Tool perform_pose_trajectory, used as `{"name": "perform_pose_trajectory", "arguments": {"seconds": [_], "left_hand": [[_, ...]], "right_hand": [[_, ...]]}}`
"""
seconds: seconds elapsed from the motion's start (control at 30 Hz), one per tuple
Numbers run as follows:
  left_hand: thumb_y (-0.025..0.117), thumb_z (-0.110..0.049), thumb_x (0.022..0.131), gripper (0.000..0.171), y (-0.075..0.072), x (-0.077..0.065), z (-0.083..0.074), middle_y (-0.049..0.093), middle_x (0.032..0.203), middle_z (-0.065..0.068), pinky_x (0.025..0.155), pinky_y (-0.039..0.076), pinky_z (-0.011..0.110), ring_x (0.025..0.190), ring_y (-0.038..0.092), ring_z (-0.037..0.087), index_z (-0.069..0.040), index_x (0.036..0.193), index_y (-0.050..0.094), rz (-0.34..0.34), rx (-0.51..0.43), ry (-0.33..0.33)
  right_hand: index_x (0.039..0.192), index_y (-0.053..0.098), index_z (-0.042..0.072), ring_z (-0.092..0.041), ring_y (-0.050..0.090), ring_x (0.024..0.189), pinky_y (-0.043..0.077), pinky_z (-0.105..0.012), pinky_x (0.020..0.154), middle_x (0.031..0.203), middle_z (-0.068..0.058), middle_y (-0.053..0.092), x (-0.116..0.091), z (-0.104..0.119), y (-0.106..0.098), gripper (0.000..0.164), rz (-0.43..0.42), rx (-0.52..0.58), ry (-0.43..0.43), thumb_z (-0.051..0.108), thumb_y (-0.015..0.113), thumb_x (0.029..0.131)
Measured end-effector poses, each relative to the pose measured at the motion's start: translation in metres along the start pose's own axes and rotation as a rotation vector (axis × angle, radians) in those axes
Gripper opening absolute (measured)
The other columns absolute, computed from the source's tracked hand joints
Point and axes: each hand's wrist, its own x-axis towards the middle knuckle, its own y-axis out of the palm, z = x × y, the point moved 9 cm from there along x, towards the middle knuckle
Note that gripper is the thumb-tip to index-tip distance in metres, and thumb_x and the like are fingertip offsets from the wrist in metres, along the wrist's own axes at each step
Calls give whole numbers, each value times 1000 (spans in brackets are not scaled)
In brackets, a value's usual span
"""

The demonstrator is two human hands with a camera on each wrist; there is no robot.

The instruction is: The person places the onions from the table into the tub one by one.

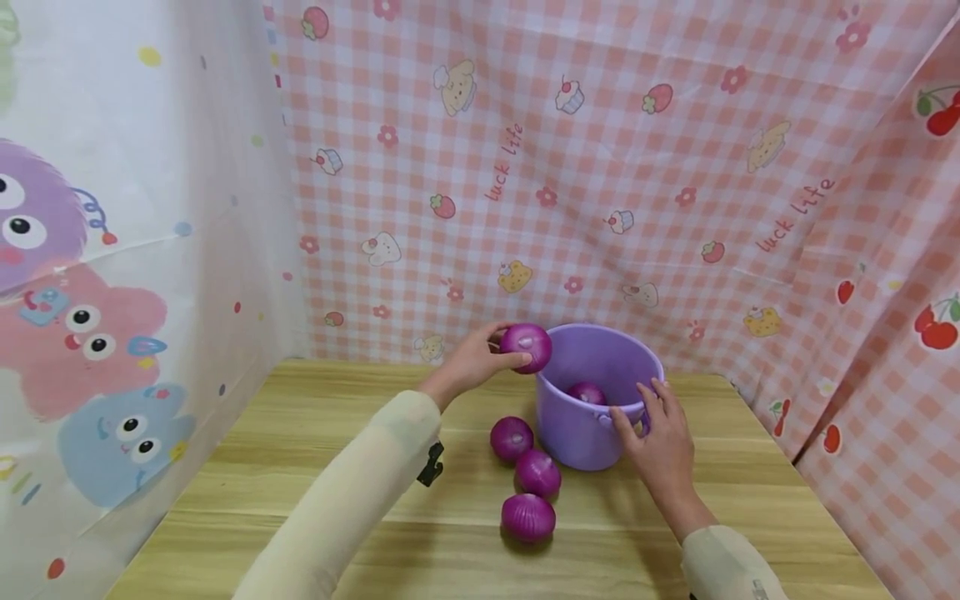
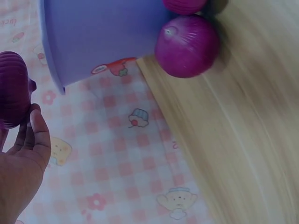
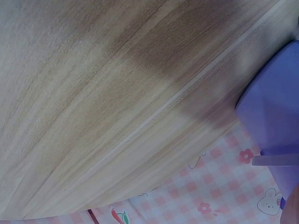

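Note:
My left hand holds a purple onion between thumb and fingers, at the left rim of a purple bucket. In the left wrist view this onion shows a pointed tip facing the bucket wall. One onion lies inside the bucket. My right hand grips the bucket's right front rim, fingers over the edge and thumb at the front. Only a bit of that hand shows in the right wrist view, low at the edge beside the bucket.
Three more onions lie on the wooden table left of and in front of the bucket: one onion farthest back, another onion close by, and a third onion nearest me. A pink checked curtain hangs behind the table.

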Motion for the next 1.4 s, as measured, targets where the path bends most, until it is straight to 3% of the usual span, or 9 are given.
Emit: {"name": "perform_pose_trajectory", "arguments": {"seconds": [0.2, 0.47, 0.8, 1.03, 1.17, 1.4], "left_hand": [[79, -36, 86, 69, 8, 8, -12, 63, 116, 10, 85, 54, 34, 105, 61, 22, -12, 144, 51, 9, -61, 31], [80, -30, 85, 69, 24, 17, -26, 60, 116, 14, 80, 58, 32, 102, 63, 25, -9, 144, 49, 26, -149, 19], [79, -37, 85, 70, 46, 24, -35, 63, 124, 10, 92, 52, 34, 109, 62, 21, -12, 144, 50, 15, -23, 37], [76, -31, 89, 67, 58, 27, -38, 57, 137, 12, 101, 48, 39, 124, 55, 26, -15, 148, 46, 40, -29, 41], [73, -28, 92, 65, 57, 27, -38, 53, 142, 14, 106, 44, 41, 132, 49, 30, -15, 149, 45, 43, -44, 47], [70, -29, 93, 61, 42, 28, -33, 56, 138, 15, 101, 48, 39, 128, 52, 29, -11, 147, 47, -8, -63, 53]], "right_hand": [[127, 61, -5, -45, 41, 133, 38, -62, 102, 138, -26, 51, -1, 1, 0, 56, 1, 5, -1, 28, 76, 84], [127, 61, -5, -46, 42, 133, 39, -63, 101, 138, -26, 51, -1, 0, 0, 57, -12, 0, -13, 28, 76, 83], [127, 61, -4, -46, 41, 133, 40, -63, 100, 138, -25, 51, -3, -1, 2, 57, 1, -12, -3, 31, 75, 84], [127, 61, -4, -46, 41, 133, 40, -64, 99, 138, -25, 51, -3, -1, 2, 59, 2, -13, -3, 34, 74, 85], [128, 61, -4, -46, 41, 133, 40, -64, 100, 139, -25, 51, -1, -2, 2, 59, -2, -13, -5, 35, 74, 85], [127, 61, -4, -45, 42, 132, 40, -63, 100, 137, -25, 52, 0, -1, -1, 57, -28, -9, -23, 30, 74, 84]]}}
